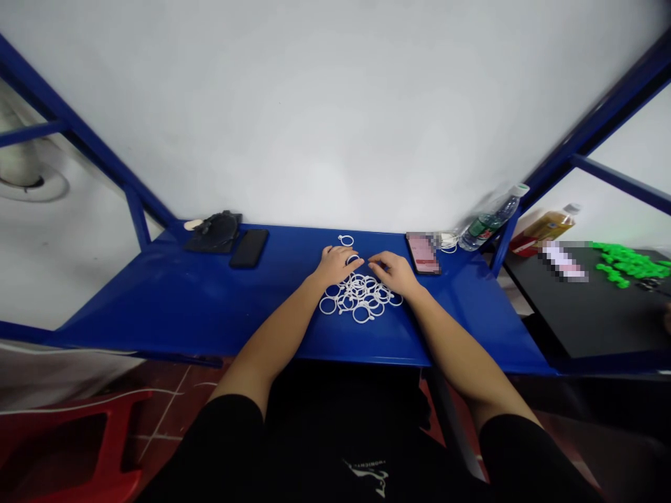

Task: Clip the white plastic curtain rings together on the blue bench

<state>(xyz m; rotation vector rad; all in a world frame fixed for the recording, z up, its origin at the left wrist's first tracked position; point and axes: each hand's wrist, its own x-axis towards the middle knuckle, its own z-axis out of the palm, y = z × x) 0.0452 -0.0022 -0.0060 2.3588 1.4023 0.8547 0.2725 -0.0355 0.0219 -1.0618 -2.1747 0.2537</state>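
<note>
A loose pile of several thin white plastic rings, each with a small knob, lies on the blue table. At the far edge of the pile my left hand is closed, with one white ring between its thumb and fingers. My right hand is just to the right, over the pile's far side. Its fingers are curled in toward the thumb, and whatever they may hold is too small to make out. One separate white ring rests beyond my left hand, near the wall.
A black phone and a dark flat object lie at the back left. Another phone, a white cable and a water bottle are at the back right. A black table with green pieces stands beyond the blue frame.
</note>
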